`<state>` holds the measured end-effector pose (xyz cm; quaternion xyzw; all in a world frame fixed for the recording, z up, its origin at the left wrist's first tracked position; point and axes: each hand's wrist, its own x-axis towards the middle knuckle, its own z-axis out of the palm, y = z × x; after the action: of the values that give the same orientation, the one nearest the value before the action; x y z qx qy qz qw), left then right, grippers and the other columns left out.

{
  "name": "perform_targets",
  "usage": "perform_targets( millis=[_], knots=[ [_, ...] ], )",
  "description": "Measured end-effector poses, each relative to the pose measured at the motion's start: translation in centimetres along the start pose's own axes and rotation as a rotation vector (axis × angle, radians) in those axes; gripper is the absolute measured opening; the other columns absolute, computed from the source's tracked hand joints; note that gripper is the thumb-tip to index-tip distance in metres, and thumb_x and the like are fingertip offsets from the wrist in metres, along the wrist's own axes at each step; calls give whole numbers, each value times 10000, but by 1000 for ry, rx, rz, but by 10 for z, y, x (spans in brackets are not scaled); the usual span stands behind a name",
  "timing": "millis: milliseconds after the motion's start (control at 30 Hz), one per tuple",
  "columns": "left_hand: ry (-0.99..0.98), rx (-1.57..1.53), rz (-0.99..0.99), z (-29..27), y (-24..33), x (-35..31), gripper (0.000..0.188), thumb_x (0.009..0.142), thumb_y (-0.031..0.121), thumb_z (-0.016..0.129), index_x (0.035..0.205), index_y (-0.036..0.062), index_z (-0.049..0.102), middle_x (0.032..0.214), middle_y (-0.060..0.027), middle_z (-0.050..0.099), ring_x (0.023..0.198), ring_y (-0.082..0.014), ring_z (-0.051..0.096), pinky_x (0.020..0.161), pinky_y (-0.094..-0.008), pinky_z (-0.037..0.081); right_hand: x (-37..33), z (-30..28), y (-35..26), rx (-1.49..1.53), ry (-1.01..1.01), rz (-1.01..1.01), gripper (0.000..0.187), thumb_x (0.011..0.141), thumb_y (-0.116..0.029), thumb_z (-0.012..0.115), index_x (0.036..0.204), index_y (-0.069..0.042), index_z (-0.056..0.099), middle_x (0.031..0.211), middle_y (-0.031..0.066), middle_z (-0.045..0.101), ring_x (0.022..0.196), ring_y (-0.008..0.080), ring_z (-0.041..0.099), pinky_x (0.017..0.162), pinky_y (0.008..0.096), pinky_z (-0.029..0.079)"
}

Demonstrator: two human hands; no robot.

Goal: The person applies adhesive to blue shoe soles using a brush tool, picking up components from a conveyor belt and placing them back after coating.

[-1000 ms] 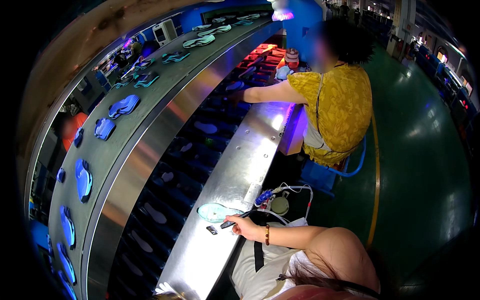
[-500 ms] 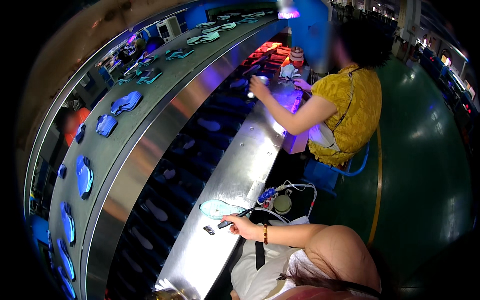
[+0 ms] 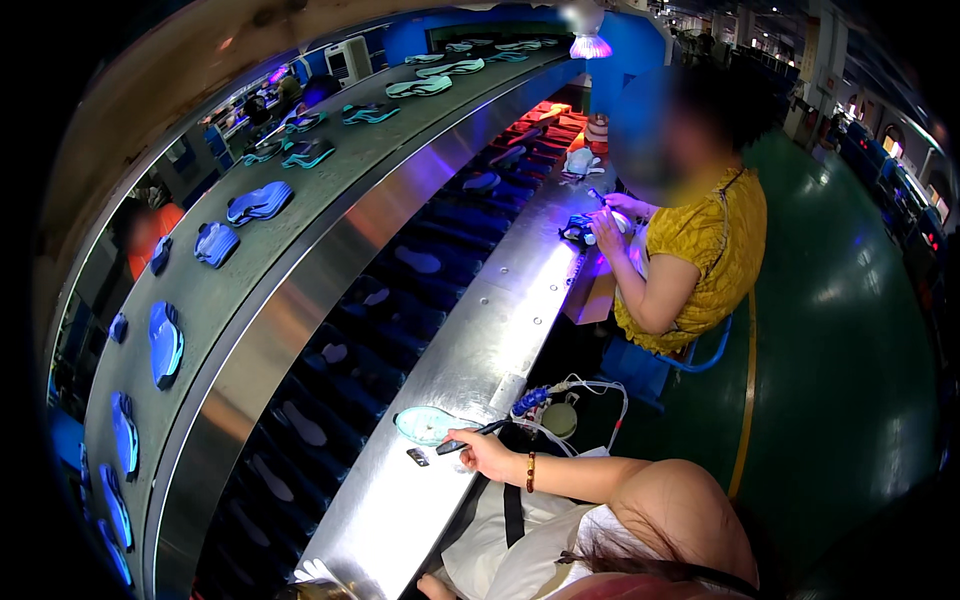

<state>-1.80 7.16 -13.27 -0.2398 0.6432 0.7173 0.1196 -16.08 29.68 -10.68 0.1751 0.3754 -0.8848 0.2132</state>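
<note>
My right hand (image 3: 490,458), with a beaded bracelet at the wrist, reaches over the metal bench. Its fingers are closed round a black pen-shaped tool (image 3: 453,446), whose rear end lies near white tubes or cords. Just beyond the fingers lies a pale aqua shoe sole (image 3: 420,424), flat on the bench. A small dark flat piece (image 3: 417,457) with light marks rests nearer to me. Of my left hand, at most a bit of skin at the lower edge shows; I cannot make out its fingers.
The metal bench (image 3: 465,340) runs beside a dark lower conveyor (image 3: 335,352) with sole shapes. Above, a belt (image 3: 232,282) carries blue and aqua soles. A co-worker in yellow (image 3: 705,250) sits farther along. Bench-side are a blue coiled hose (image 3: 530,401) and a round container (image 3: 559,421).
The co-worker's outstretched arm has come back from the lower conveyor; both their hands are now together at a dark shoe part. My right hand has barely moved. The view has shifted slightly.
</note>
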Motion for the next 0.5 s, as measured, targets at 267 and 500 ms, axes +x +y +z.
perform_targets(
  millis=[267, 500],
  knots=[
    [-213, -367, 61, -8, 8, -20, 391, 774, 78, 371, 1136, -47, 450, 1131, -149, 507, 1050, -297, 481, 865, -409, 371, 5, -4, -7, 18, 7, -30, 177, 820, -246, 514, 852, -80, 564, 645, -27, 472, 509, 47, 418, 424, 174, 280],
    [-406, -427, 6, -1, -46, -1, 385, 768, 53, 379, 1130, -53, 451, 1123, -146, 514, 1038, -293, 493, 854, -402, 387, 3, 0, -3, 23, 13, -9, 193, 819, -257, 519, 860, -77, 574, 623, -31, 462, 499, 48, 419, 418, 177, 272]
  ],
)
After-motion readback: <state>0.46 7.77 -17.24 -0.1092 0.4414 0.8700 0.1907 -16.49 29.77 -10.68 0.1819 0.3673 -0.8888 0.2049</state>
